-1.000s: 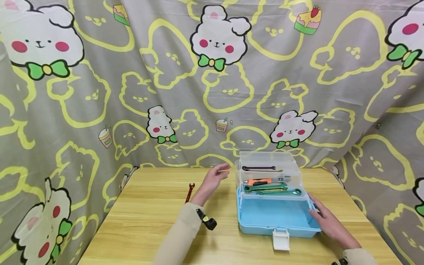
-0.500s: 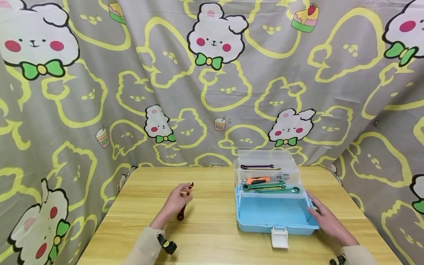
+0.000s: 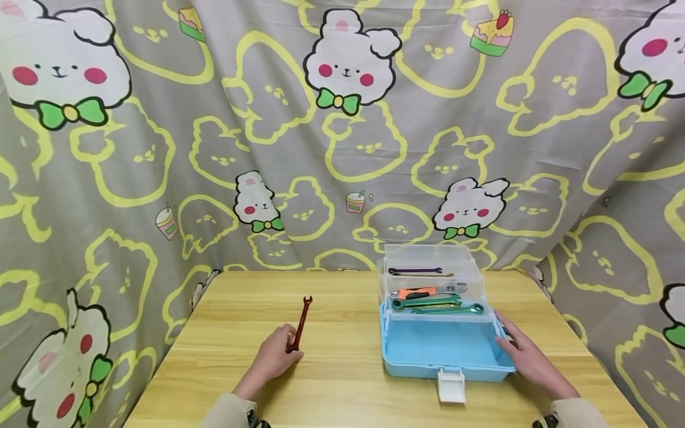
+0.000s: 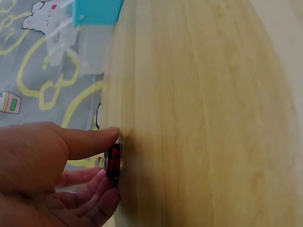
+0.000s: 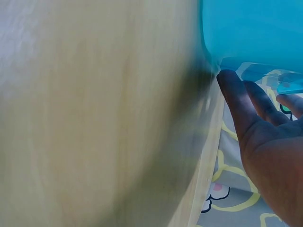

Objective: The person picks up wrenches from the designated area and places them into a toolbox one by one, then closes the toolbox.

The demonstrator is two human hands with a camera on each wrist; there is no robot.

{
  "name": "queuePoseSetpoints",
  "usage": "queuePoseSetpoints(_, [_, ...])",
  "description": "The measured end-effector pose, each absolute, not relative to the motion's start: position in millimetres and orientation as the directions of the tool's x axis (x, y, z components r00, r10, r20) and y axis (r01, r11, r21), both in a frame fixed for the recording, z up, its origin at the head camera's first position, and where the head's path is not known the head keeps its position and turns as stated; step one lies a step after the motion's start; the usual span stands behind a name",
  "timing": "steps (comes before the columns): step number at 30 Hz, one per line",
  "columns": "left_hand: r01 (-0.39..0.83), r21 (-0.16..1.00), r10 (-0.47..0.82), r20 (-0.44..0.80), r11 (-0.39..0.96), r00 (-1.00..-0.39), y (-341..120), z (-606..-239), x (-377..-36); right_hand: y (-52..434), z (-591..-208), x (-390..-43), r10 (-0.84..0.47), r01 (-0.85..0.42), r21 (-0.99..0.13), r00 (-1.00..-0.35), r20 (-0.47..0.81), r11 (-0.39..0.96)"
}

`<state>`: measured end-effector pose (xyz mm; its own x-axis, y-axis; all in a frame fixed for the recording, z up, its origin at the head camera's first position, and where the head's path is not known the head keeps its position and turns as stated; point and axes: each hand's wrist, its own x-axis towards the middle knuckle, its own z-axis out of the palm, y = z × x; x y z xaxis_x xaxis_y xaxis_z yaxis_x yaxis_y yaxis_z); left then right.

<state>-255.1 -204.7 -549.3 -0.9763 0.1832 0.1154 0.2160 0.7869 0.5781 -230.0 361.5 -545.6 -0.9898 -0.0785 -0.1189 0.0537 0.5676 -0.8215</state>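
A red wrench (image 3: pixel 302 321) lies on the wooden table with its open-jaw end pointing away from me. My left hand (image 3: pixel 273 353) pinches its near end; in the left wrist view the wrench's dark red end (image 4: pixel 113 161) sits between thumb and fingertips, right at the tabletop. On the right stands a blue toolbox (image 3: pixel 449 371), its lid up and clear trays raised. Against its right side rests my right hand (image 3: pixel 530 356), fingers fairly straight. The right wrist view shows those fingers (image 5: pixel 239 101) along the blue wall.
In the toolbox's trays lie an orange-handled adjustable wrench (image 3: pixel 420 292), green wrenches (image 3: pixel 428 302) and a purple wrench (image 3: pixel 414 270). A white latch (image 3: pixel 452 386) hangs off the box's front. Behind the table (image 3: pixel 342 380) hangs a patterned curtain (image 3: pixel 299 154).
My left hand has moved left from beside the toolbox to the red wrench, then down to its near end, and now pinches it. The right hand stays at the toolbox.
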Motion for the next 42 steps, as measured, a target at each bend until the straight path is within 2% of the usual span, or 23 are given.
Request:
queuePoseSetpoints(5, [0.203,0.559,0.153,0.135,0.804,-0.979,-202,-552,-255,361,-545,-231,-0.075,0.063,-0.825,-0.989,-0.127,0.561])
queuePoseSetpoints(11, [0.217,0.46,0.131,0.212,0.861,-0.968,-204,-548,-254,361,-543,-233,-0.07,0.081,-0.822,-0.987,-0.145,0.563])
queuePoseSetpoints(14, [0.205,0.495,0.121,0.195,0.845,-0.973,-207,-544,-255,361,-544,-232,-0.077,0.062,-0.821,-0.989,-0.128,0.568])
queuePoseSetpoints(21, [0.057,0.791,0.05,0.033,0.609,-0.998,-217,-539,-260,361,-545,-230,-0.084,0.039,-0.827,-0.991,-0.104,0.561])
queuePoseSetpoints(24, [-0.03,0.868,0.005,-0.038,0.495,-0.999,-221,-538,-261,362,-546,-230,-0.085,0.032,-0.829,-0.992,-0.095,0.559])
queuePoseSetpoints(28, [-0.106,0.934,-0.006,-0.11,0.342,-0.994,-225,-537,-264,362,-547,-231,-0.087,0.039,-0.83,-0.991,-0.105,0.557])
queuePoseSetpoints(32, [-0.123,0.969,-0.01,-0.123,0.212,-0.992,-226,-536,-267,362,-547,-231,-0.09,0.054,-0.831,-0.988,-0.125,0.554])
queuePoseSetpoints(42, [-0.114,0.991,-0.071,-0.108,0.074,-0.992,-218,-530,-266,362,-546,-232,-0.08,0.086,-0.817,-0.984,-0.159,0.57])
